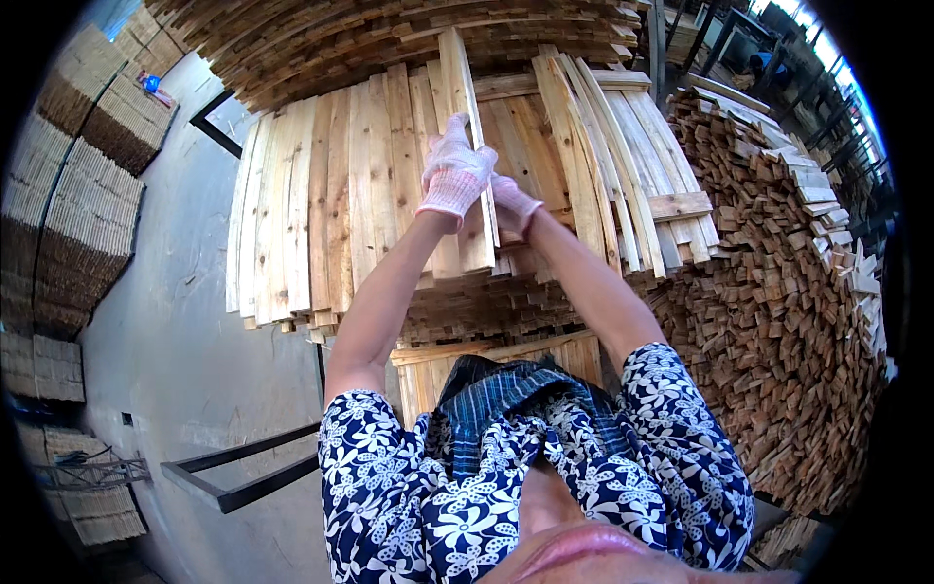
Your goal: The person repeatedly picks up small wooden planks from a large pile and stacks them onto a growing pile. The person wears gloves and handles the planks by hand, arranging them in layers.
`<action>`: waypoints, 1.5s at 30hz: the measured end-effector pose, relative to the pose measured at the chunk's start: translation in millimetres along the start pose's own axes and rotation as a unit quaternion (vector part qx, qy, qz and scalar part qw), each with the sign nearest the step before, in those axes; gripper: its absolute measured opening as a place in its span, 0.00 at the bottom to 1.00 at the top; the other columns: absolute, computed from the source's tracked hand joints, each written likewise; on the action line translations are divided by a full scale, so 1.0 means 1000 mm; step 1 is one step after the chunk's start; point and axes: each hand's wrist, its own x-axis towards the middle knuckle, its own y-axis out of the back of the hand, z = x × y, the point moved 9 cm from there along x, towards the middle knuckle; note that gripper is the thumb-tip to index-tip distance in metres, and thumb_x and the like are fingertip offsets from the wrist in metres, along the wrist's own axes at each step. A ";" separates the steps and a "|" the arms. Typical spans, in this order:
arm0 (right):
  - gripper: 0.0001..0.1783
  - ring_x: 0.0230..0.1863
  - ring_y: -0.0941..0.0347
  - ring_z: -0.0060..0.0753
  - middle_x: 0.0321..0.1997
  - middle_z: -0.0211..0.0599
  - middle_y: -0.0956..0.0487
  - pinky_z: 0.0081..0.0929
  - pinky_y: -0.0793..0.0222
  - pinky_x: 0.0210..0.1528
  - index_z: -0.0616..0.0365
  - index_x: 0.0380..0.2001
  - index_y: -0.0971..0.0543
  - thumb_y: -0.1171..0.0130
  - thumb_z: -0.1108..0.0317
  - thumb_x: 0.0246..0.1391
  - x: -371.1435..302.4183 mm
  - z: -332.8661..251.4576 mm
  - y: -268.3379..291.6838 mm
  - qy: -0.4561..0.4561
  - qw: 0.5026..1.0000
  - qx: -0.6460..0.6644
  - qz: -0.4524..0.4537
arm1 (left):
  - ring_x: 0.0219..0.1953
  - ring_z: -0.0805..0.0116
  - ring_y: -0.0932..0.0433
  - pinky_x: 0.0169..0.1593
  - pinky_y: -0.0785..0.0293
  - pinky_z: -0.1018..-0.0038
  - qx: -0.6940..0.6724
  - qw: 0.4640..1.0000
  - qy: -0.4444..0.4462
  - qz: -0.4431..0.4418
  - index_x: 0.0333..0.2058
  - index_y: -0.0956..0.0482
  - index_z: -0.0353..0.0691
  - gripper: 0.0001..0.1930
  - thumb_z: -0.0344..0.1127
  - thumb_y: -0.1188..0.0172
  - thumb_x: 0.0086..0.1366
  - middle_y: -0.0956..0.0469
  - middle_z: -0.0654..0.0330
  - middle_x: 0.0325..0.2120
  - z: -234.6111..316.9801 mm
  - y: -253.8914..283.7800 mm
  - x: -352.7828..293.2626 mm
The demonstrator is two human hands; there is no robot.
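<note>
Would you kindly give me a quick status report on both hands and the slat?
Left hand gloved, gripping the upright wooden slat. Right hand gloved, low on the same slat, grip partly hidden. Slat stands on the row of boards; stacked offcuts to the right.

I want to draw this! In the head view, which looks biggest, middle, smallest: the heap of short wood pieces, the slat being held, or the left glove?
1. Heap of short wood pieces
2. Held slat
3. Left glove, though it sits nearer the camera, so its rank is unsure.

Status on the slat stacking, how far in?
Done: a wide row of slats already lies side by side on the stack. In hand: both gloved hands, left hand and right hand, grip one slat standing on edge. Left: a big loose heap of slats on the right.
</note>
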 end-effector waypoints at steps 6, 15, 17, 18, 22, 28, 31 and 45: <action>0.21 0.53 0.24 0.33 0.54 0.39 0.19 0.38 0.32 0.60 0.49 0.59 0.23 0.50 0.56 0.68 0.010 -0.088 0.166 0.217 0.963 -0.096 0.124 | 0.57 0.32 0.26 0.59 0.30 0.44 0.154 0.986 -0.055 -0.044 0.66 0.37 0.51 0.37 0.47 0.36 0.58 0.28 0.37 0.56 0.038 -0.097 0.019; 0.33 0.60 0.26 0.61 0.58 0.62 0.24 0.50 0.25 0.57 0.47 0.65 0.30 0.45 0.42 0.62 -0.143 -0.227 0.126 0.107 0.537 -0.732 0.405 | 0.63 0.36 0.35 0.64 0.41 0.38 0.338 0.920 -0.174 0.094 0.55 0.30 0.39 0.23 0.39 0.44 0.63 0.31 0.41 0.55 0.008 -0.088 0.009; 0.43 0.66 0.32 0.65 0.73 0.61 0.43 0.53 0.31 0.63 0.43 0.70 0.38 0.46 0.33 0.58 -0.136 -0.180 0.173 -0.047 0.616 -0.700 0.358 | 0.62 0.35 0.33 0.62 0.37 0.38 0.356 0.921 -0.147 0.060 0.55 0.30 0.38 0.23 0.40 0.43 0.64 0.31 0.41 0.55 0.009 -0.087 0.017; 0.44 0.67 0.33 0.65 0.73 0.60 0.42 0.53 0.33 0.66 0.42 0.71 0.40 0.45 0.34 0.58 -0.135 -0.168 0.188 -0.010 0.642 -0.678 0.357 | 0.61 0.35 0.32 0.61 0.35 0.38 0.364 0.921 -0.130 0.043 0.55 0.30 0.38 0.23 0.40 0.43 0.64 0.32 0.40 0.55 0.016 -0.089 0.018; 0.58 0.70 0.37 0.67 0.73 0.58 0.43 0.54 0.39 0.70 0.45 0.74 0.46 0.36 0.31 0.47 -0.147 -0.155 0.171 -0.045 0.646 -0.669 0.365 | 0.52 0.37 0.22 0.51 0.23 0.47 0.225 0.954 -0.195 -0.021 0.55 0.30 0.36 0.27 0.49 0.43 0.64 0.29 0.39 0.53 0.069 -0.118 0.012; 0.63 0.73 0.39 0.48 0.72 0.58 0.36 0.43 0.42 0.73 0.59 0.75 0.49 0.22 0.52 0.45 -0.136 -0.156 0.220 0.168 0.881 -0.386 0.215 | 0.52 0.39 0.22 0.59 0.28 0.53 -0.085 0.994 -0.004 -0.065 0.63 0.44 0.37 0.38 0.50 0.40 0.61 0.25 0.34 0.51 0.038 -0.188 0.039; 0.66 0.76 0.44 0.47 0.74 0.59 0.38 0.41 0.48 0.76 0.62 0.77 0.58 0.25 0.50 0.49 -0.172 -0.158 0.259 0.075 0.916 -0.264 0.292 | 0.48 0.50 0.20 0.55 0.26 0.60 -0.098 0.991 0.029 -0.082 0.63 0.46 0.38 0.40 0.48 0.36 0.59 0.23 0.41 0.46 0.017 -0.180 0.041; 0.36 0.39 0.25 0.26 0.43 0.36 0.23 0.28 0.24 0.39 0.56 0.66 0.33 0.35 0.61 0.57 -0.192 -0.198 0.291 0.081 0.915 -0.296 0.261 | 0.50 0.54 0.19 0.53 0.22 0.61 0.170 0.970 -0.037 -0.170 0.76 0.66 0.44 0.55 0.54 0.41 0.61 0.19 0.44 0.50 0.083 -0.216 0.101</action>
